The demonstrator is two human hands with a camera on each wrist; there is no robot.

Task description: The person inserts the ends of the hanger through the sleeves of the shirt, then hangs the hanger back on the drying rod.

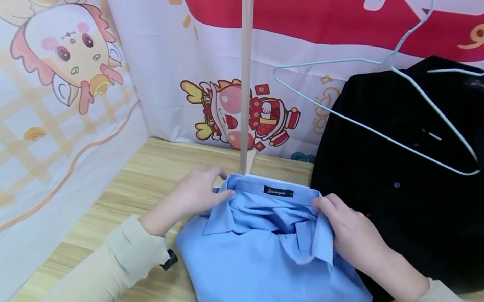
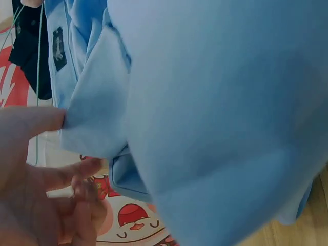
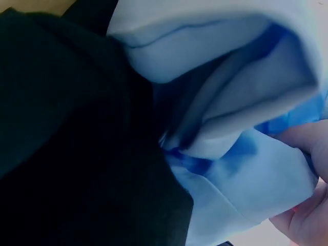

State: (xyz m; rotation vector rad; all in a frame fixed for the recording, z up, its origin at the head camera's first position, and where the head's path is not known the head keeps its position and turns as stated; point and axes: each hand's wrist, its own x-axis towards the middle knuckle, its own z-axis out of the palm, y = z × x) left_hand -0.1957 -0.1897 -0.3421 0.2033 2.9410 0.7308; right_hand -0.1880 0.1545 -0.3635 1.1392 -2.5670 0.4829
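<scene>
A light blue collared shirt (image 1: 270, 279) lies bunched on the table, its collar standing up with a black label (image 1: 278, 191) inside. At the collar's left end, my left hand (image 1: 199, 189) holds the edge. The left wrist view shows that thumb against the collar (image 2: 97, 107), the other fingers lower down. My right hand (image 1: 351, 231) pinches the collar's right end, its thumb and fingers on either side of the cloth in the right wrist view. Inside the collar the shirt's front is folded and crumpled, and its lower parts are hidden.
A wooden rack (image 1: 247, 64) stands behind the shirt. From its bar hangs a bare pale blue hanger (image 1: 323, 103) at the upper right. Beside it a black shirt (image 1: 412, 159) hangs on another hanger and reaches the table (image 1: 124, 196). Printed cloth (image 1: 158, 82) covers the walls.
</scene>
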